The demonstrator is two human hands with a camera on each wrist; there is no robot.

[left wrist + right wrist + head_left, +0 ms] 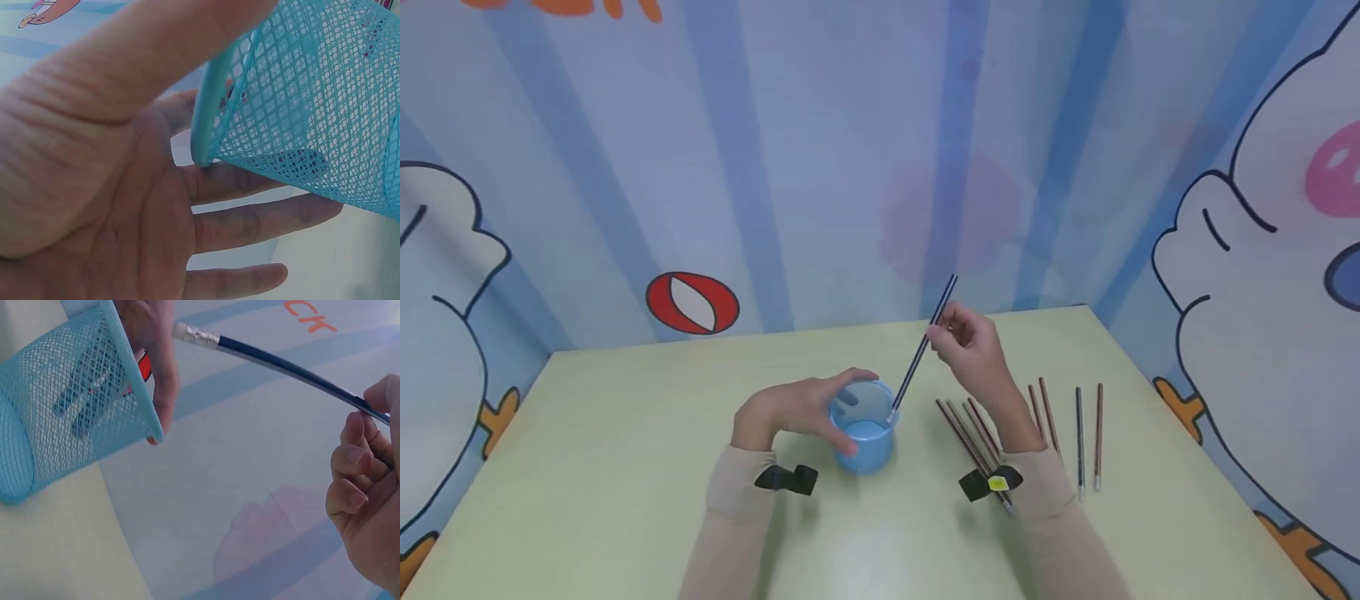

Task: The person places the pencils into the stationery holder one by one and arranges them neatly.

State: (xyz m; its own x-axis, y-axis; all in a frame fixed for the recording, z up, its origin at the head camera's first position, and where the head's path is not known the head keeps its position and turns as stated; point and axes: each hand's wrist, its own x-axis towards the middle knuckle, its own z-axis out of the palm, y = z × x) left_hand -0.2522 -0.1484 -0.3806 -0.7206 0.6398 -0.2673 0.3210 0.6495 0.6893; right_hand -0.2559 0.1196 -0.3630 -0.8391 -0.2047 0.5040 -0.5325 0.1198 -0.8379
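Observation:
A light blue mesh pen holder stands upright on the table. My left hand holds it by the rim, the thumb on the near side and the fingers round the far side; the left wrist view shows this hand's fingers spread along the mesh. With thumb and fingertips my right hand pinches a dark blue striped pencil near its upper part. The pencil slants, its white eraser end down by the holder's right rim and apart from it in the right wrist view.
Several pencils lie in a loose group beneath and left of my right forearm. Further right lie a dark pencil and a reddish-brown pencil. A printed wall rises behind the pale table.

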